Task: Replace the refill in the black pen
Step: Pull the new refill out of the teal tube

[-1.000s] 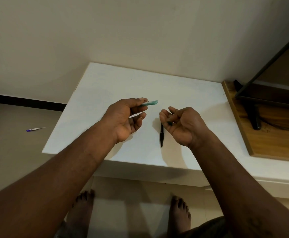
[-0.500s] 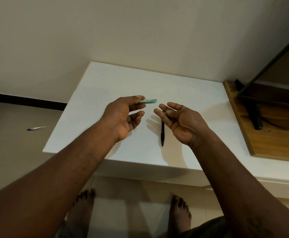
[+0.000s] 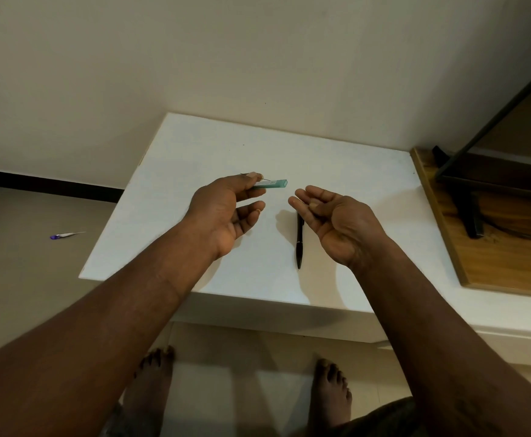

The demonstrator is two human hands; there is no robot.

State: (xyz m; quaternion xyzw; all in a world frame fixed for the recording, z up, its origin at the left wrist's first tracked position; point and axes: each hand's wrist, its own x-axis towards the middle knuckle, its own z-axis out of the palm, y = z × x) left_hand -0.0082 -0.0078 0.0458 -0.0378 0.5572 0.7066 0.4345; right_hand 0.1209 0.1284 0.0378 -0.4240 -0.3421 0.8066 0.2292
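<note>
Since half a second ago the right hand has turned its palm further up, fingers half curled; whether it cups anything cannot be told; the left hand keeps the green refill case pinched between thumb and fingers, a thin lead showing at its fingertips. The black pen lies untouched on the white table between the hands, slim, tip toward the person.
</note>
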